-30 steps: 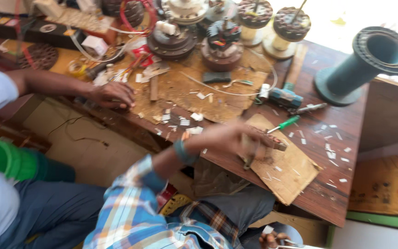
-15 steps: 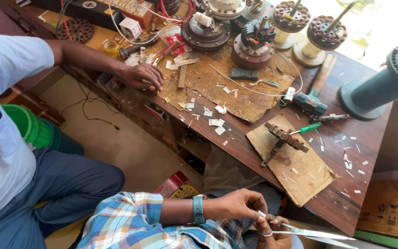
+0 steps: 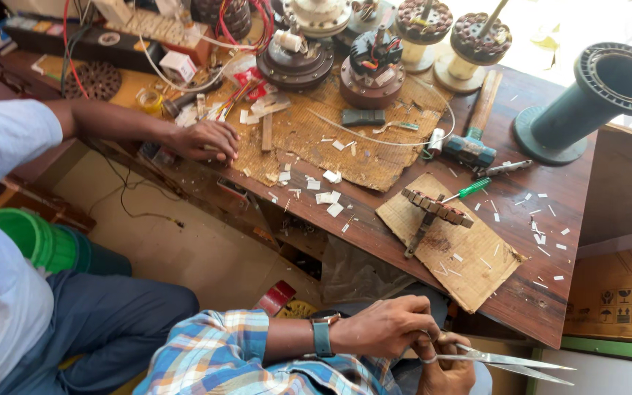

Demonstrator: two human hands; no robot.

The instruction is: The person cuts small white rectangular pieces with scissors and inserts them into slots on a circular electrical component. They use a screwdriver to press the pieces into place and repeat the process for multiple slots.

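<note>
Pointing toward the lower right of the frame, the scissors (image 3: 510, 362) are held low at centre-right, gripped by the right hand (image 3: 444, 366), with the left hand (image 3: 382, 329) pressed against it, blades slightly parted.

A brown cardboard box (image 3: 618, 296) with black printed symbols stood under the bench's right end; 1 small white carton (image 3: 178, 66) sat among the wires.

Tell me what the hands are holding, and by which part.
Scissors, gripped at the handle loops by the right hand; the left hand rests over it.
</note>
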